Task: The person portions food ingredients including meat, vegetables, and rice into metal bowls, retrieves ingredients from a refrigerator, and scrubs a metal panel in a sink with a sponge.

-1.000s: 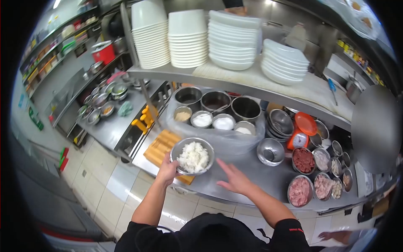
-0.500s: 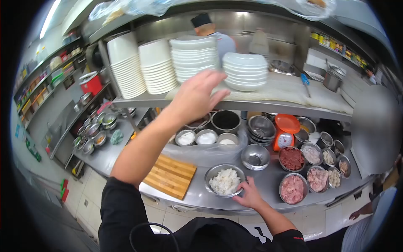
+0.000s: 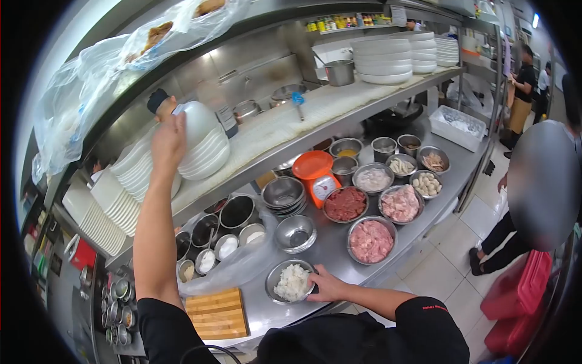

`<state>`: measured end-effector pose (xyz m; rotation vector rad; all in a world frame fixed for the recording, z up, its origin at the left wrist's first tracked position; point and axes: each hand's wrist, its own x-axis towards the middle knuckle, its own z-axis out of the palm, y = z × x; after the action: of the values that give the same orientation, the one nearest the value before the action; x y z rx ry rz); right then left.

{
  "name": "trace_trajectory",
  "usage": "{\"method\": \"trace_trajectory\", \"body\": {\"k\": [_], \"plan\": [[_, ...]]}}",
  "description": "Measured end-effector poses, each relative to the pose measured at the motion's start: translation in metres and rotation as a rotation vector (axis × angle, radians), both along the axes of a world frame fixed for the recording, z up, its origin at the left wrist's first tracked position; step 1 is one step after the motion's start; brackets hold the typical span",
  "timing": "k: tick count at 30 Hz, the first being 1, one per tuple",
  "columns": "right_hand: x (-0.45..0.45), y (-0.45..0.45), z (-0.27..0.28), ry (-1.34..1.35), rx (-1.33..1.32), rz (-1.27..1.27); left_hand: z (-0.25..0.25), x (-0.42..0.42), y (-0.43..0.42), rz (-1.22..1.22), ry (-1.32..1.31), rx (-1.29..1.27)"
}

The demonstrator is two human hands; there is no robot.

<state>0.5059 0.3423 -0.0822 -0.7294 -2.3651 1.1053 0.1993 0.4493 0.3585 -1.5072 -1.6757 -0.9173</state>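
Observation:
My right hand (image 3: pixel 327 284) grips the right rim of a steel bowl (image 3: pixel 273 276) on the counter, with white rice (image 3: pixel 293 282) inside. Raised to the shelf, my left hand (image 3: pixel 168 142) is at the edge of a stack of white square dishes (image 3: pixel 209 148); its fingers point upward and look pressed together, and the contact with the top dish is partly hidden. A wooden board (image 3: pixel 215 314) lies left of the rice bowl. Just behind the rice bowl sits a clear-looking steel bowl (image 3: pixel 296 234).
An orange scale (image 3: pixel 318 176) stands behind bowls of dark red meat (image 3: pixel 345 204) and pink meat (image 3: pixel 371 241). Seasoning pots (image 3: pixel 226 247) are at the left. The shelf edge (image 3: pixel 339 124) crosses above the counter. A person (image 3: pixel 539 182) stands at the right.
The view has swung right. My left hand has let go of the rice bowl and risen to the dishes on the shelf. My right hand has taken hold of the bowl, now further right of the board.

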Motion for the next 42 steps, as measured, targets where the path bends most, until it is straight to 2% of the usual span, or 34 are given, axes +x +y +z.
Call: {"method": "trace_trajectory", "body": {"k": [3, 5, 6, 8, 9, 10, 11, 12, 14, 15, 16, 17, 18, 19, 20, 21, 22, 23, 24, 25, 26, 29, 31, 32, 35, 38, 39, 42], "plan": [[-0.003, 0.006, -0.005, -0.007, 0.051, -0.016, 0.019, 0.022, -0.037, -0.059, 0.09, 0.176], [-0.003, 0.007, -0.004, 0.012, 0.058, -0.046, 0.021, 0.021, -0.078, -0.086, 0.111, 0.207], [-0.004, 0.006, -0.004, 0.025, 0.061, -0.06, 0.016, 0.018, -0.106, -0.131, 0.079, 0.199], [-0.009, 0.008, -0.011, 0.061, 0.01, -0.095, -0.011, 0.0, -0.164, -0.096, 0.196, 0.177], [-0.01, 0.009, -0.014, 0.073, -0.013, -0.114, -0.036, -0.022, -0.192, -0.014, 0.206, 0.114], [-0.01, 0.008, -0.009, 0.072, -0.039, -0.113, -0.055, -0.01, -0.224, 0.013, 0.199, 0.026], [-0.008, 0.006, 0.003, 0.066, -0.064, -0.117, -0.079, -0.003, -0.246, -0.067, 0.007, -0.088], [-0.008, 0.005, 0.011, 0.055, -0.091, -0.118, -0.111, -0.02, -0.264, -0.12, 0.008, -0.189], [-0.015, -0.003, 0.015, 0.15, -0.062, -0.15, -0.174, -0.032, -0.301, 0.082, -0.101, -0.444], [-0.022, -0.005, 0.021, 0.192, -0.064, -0.144, -0.205, -0.032, -0.313, 0.115, -0.155, -0.504], [-0.031, -0.005, 0.028, 0.236, -0.062, -0.139, -0.242, -0.049, -0.327, 0.048, -0.204, -0.566], [-0.041, -0.006, 0.031, 0.259, -0.015, -0.129, -0.279, -0.066, -0.343, 0.111, -0.199, -0.677], [-0.055, -0.007, 0.034, 0.279, 0.027, -0.098, -0.317, -0.087, -0.354, 0.07, -0.2, -0.746], [-0.08, -0.009, 0.038, 0.303, 0.07, -0.024, -0.344, -0.095, -0.366, 0.033, -0.115, -0.703], [-0.103, -0.012, 0.041, 0.346, 0.149, 0.044, -0.374, -0.106, -0.383, 0.134, -0.16, -0.796], [-0.121, -0.027, 0.065, 0.256, 0.029, 0.06, -0.392, -0.109, -0.396, 0.15, -0.154, -0.761], [-0.145, -0.033, 0.063, 0.234, 0.162, 0.124, -0.398, -0.109, -0.409, 0.174, -0.101, -0.711], [-0.171, -0.047, 0.071, 0.289, 0.126, 0.163, -0.39, -0.107, -0.421, 0.184, -0.096, -0.614], [-0.194, -0.057, 0.075, 0.202, 0.042, 0.227, -0.384, -0.11, -0.437, 0.24, -0.082, -0.621], [-0.225, -0.076, 0.074, 0.269, 0.044, 0.251, -0.383, -0.115, -0.455, 0.243, -0.104, -0.563], [-0.25, -0.103, 0.091, 0.291, -0.08, 0.263, -0.377, -0.125, -0.468, 0.215, -0.102, -0.49], [-0.333, -0.176, 0.102, 0.298, 0.033, 0.378, -0.367, -0.161, -0.533, 0.163, -0.128, -0.411], [-0.389, -0.213, 0.111, 0.294, 0.198, 0.439, -0.354, -0.193, -0.569, 0.181, -0.075, -0.367], [-0.414, -0.229, 0.112, 0.304, 0.187, 0.449, -0.349, -0.212, -0.583, 0.187, -0.032, -0.346], [-0.466, -0.249, 0.111, 0.347, 0.156, 0.458, -0.328, -0.245, -0.602, 0.249, -0.003, -0.326], [-0.521, -0.282, 0.122, 0.24, -0.014, 0.496, -0.324, -0.3, -0.63, 0.276, 0.015, -0.301], [-0.533, -0.285, 0.134, 0.173, 0.06, 0.494, -0.322, -0.319, -0.628, 0.281, 0.005, -0.311], [-0.556, -0.283, 0.151, 0.423, -0.008, 0.372, -0.327, -0.391, -0.597, 0.279, -0.017, -0.286]]}}
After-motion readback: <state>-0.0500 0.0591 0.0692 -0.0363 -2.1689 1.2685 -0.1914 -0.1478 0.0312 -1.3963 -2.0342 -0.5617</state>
